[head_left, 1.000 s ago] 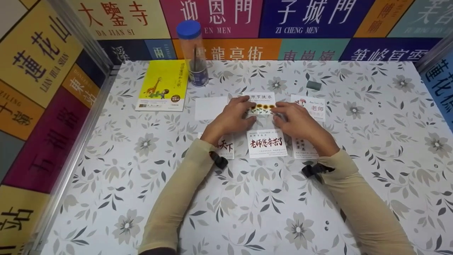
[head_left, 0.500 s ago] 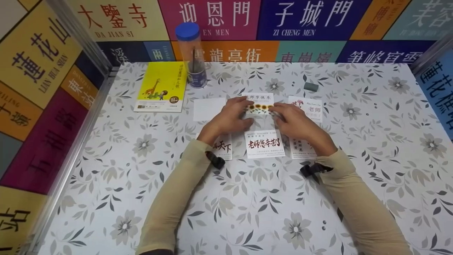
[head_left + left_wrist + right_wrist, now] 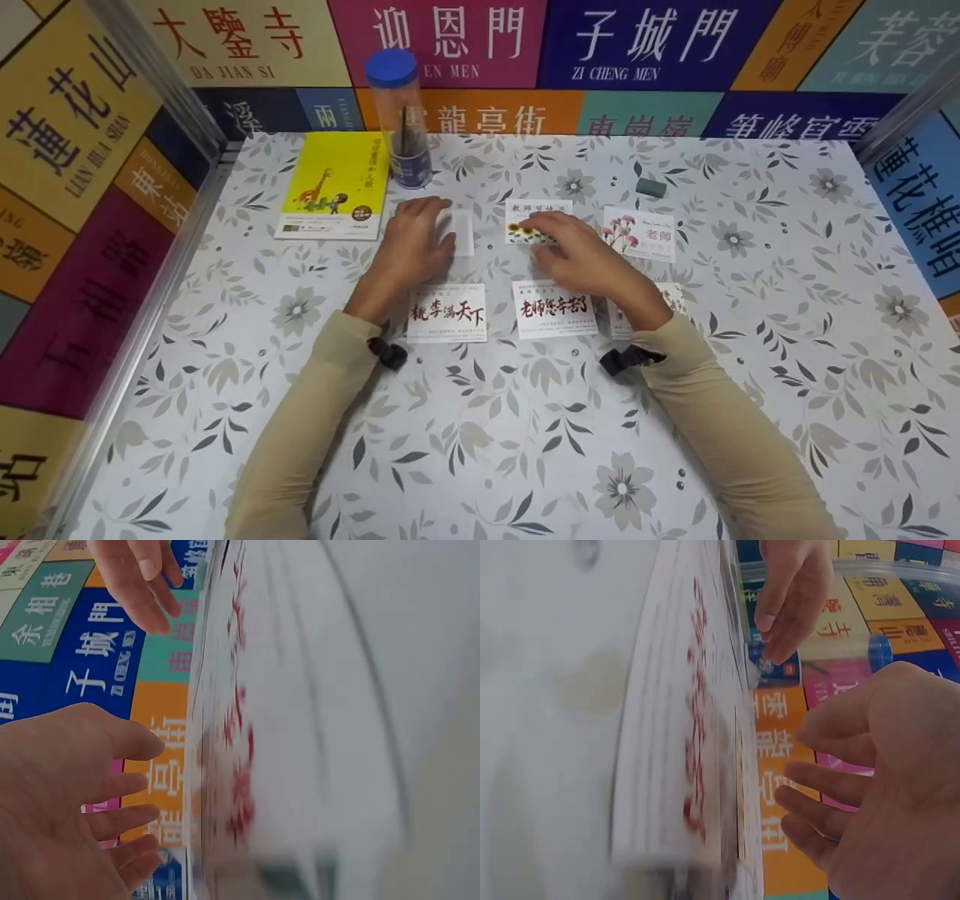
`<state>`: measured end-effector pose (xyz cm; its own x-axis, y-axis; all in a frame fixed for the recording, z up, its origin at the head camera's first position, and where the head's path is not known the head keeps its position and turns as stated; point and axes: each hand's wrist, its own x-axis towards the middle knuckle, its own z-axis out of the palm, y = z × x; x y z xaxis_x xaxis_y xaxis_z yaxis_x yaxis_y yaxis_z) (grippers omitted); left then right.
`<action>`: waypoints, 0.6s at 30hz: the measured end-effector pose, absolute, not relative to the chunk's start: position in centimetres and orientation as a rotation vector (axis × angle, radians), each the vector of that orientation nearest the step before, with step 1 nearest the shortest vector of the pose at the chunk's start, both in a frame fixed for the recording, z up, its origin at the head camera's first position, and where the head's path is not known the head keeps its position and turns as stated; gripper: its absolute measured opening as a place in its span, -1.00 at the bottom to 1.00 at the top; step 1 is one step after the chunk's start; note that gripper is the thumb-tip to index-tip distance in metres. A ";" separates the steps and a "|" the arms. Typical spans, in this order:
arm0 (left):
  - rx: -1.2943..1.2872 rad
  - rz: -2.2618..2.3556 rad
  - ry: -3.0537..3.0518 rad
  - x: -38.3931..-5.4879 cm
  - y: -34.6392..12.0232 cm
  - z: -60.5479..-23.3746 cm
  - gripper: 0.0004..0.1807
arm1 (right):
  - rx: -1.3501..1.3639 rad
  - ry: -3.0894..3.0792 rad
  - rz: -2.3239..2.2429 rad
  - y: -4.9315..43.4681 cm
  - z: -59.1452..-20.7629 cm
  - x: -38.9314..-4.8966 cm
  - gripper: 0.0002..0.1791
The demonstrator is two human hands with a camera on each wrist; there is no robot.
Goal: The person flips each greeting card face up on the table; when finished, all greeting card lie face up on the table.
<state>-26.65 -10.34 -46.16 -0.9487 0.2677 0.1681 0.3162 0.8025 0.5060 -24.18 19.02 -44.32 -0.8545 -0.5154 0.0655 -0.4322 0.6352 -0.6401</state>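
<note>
Two rows of small printed cards lie on the floral tabletop. My left hand [image 3: 409,246] is over the back-left plain white card [image 3: 463,232], hiding part of it. Over the back-middle sunflower card [image 3: 517,211] is my right hand [image 3: 576,253], its fingertips covering some of the print. Both wrist views show relaxed, spread fingers with nothing gripped. A card with pink flowers [image 3: 637,234] lies to the right. In front are two cards with red lettering, one at left [image 3: 448,311] and one in the middle [image 3: 555,310]. My right wrist partly hides the front-right card [image 3: 673,295].
A yellow book [image 3: 330,186] lies at the back left, beside an upright clear tube [image 3: 397,124] with a blue lid and thin dark sticks inside. A small dark green cylinder [image 3: 650,187] rests at the back right. Lettered panels [image 3: 442,34] stand behind the table.
My left hand has moved left from the sunflower card to the plain white card, uncovering the front-left card. My right hand has shifted slightly left over the sunflower card.
</note>
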 end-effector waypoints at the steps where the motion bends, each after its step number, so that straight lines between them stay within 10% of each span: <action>1: -0.448 -0.843 -2.899 -26.6 -10.9 -46.2 -0.44 | -0.810 2.718 -1.023 18.3 -44.3 -24.3 -0.49; 18: -0.202 -0.979 -2.892 -26.7 -13.9 -46.2 -0.53 | -0.923 2.591 -0.914 11.0 -45.0 -25.1 -0.38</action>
